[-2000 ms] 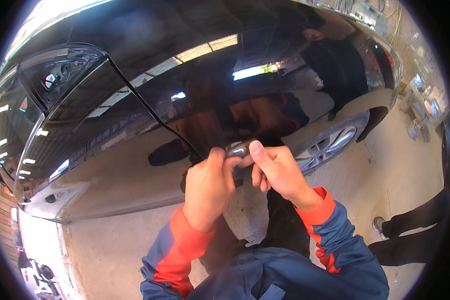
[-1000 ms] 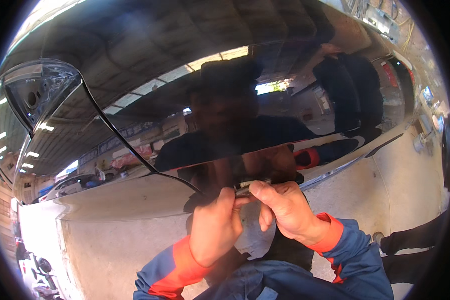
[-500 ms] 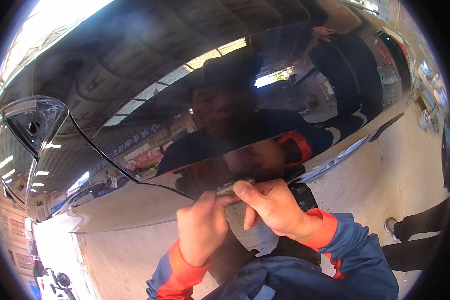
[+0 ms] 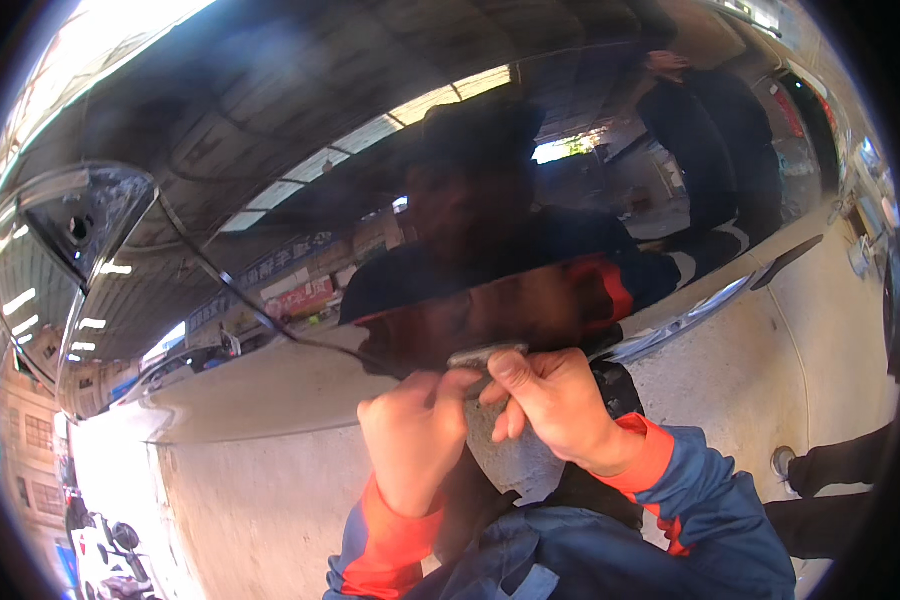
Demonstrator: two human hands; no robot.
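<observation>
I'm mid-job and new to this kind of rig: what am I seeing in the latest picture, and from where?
There's no machine here. One fisheye camera on a person's head looks down, so edges bend. The bare left hand and right hand are the wearer's. Their fingers pinch a small greyish object, too blurred to identify. Behind it is a glossy dark car; the people within its paint are reflections. Someone else's dark-trousered legs stand at the right.

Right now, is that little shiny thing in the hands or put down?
Held: the small object sits between the left hand and right hand, whose thumb overlaps one end.
</observation>
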